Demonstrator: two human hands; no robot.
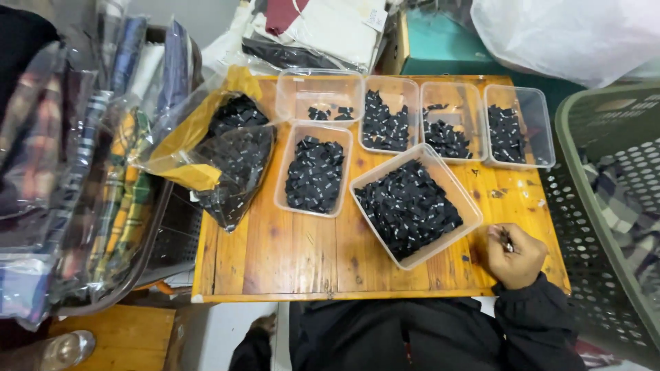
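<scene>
Six tubs: clear, holding black tags, upper centre of wooden surface (289, 254).
Right hand (514, 255): lower right, grip pinched on small black tag (507, 240).
Nearest tub (414, 204): just left.
Left hand: unseen.

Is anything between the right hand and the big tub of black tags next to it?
Nothing visible. The right hand rests on the table, pinching something small, just right of the big tub. Only bare wood lies between them, and the tub is open-topped. The left hand is out of view.
</scene>
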